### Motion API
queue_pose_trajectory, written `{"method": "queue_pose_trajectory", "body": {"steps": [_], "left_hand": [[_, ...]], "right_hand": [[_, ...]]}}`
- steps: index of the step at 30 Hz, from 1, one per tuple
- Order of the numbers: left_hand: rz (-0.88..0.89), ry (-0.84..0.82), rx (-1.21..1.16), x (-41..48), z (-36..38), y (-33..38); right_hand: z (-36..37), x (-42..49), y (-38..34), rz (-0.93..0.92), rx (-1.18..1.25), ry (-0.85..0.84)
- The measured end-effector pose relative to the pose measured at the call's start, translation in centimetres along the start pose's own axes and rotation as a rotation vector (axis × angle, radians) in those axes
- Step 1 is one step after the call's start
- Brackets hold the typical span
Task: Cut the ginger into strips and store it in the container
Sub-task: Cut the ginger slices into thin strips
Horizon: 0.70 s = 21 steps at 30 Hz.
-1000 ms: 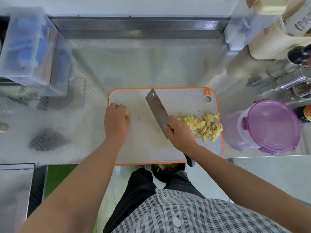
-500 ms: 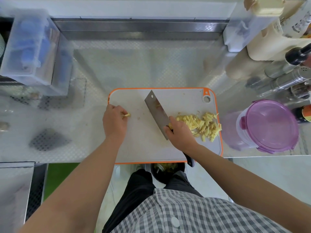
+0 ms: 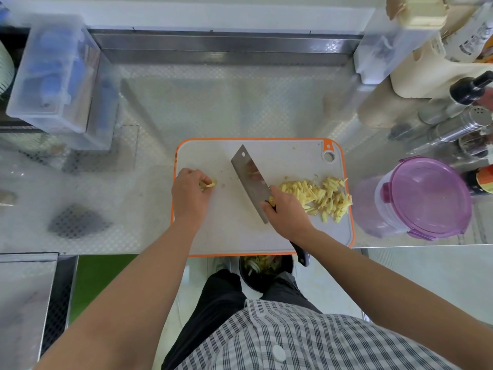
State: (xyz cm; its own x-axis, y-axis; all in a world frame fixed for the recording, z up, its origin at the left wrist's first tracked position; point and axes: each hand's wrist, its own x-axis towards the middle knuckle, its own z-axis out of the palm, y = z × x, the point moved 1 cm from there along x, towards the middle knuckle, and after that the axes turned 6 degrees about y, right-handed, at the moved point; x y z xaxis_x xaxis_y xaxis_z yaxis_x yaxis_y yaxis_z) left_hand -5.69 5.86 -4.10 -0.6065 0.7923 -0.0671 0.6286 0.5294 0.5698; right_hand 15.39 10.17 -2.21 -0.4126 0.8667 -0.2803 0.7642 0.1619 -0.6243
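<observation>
A white cutting board [image 3: 288, 153] with an orange rim lies on the steel counter. At its left side my left hand [image 3: 188, 194] pinches a small ginger piece [image 3: 211, 182] against the board. Gripping the cleaver [image 3: 249, 180] by its black handle is my right hand [image 3: 286, 212]; the blade lies tilted over the board's middle, apart from the ginger piece. A pile of yellow ginger strips [image 3: 318, 196] lies on the board's right side. The purple-lidded clear container [image 3: 421, 196] stands to the right of the board, lid on.
A clear plastic box [image 3: 53, 76] stands at the back left. Bottles, shakers and a cream jug [image 3: 458, 110] crowd the back right. Below the counter's front edge, a black bin [image 3: 264, 271] with scraps sits between my legs.
My left hand has loosened over the ginger piece, so more of it shows at my fingertips. The cleaver and right hand have stayed nearly still.
</observation>
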Motion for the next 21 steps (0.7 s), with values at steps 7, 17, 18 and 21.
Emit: {"method": "queue_pose_trajectory", "body": {"steps": [7, 17, 18, 21], "left_hand": [[-0.041, 0.001, -0.109, 0.3, -0.2, 0.8], [-0.032, -0.009, 0.014, 0.6, 0.4, 1.0], [-0.037, -0.001, 0.022, 0.6, 0.2, 1.1], [-0.086, 0.011, 0.046, 0.6, 0.1, 0.8]], "right_hand": [[0.0, 0.2, -0.2, 0.023, 0.011, -0.004], [-0.1, 0.5, 0.2, 0.004, 0.002, -0.022], [-0.1, 0.5, 0.2, 0.006, 0.003, -0.024], [-0.2, 0.5, 0.3, -0.003, 0.003, -0.029]]}}
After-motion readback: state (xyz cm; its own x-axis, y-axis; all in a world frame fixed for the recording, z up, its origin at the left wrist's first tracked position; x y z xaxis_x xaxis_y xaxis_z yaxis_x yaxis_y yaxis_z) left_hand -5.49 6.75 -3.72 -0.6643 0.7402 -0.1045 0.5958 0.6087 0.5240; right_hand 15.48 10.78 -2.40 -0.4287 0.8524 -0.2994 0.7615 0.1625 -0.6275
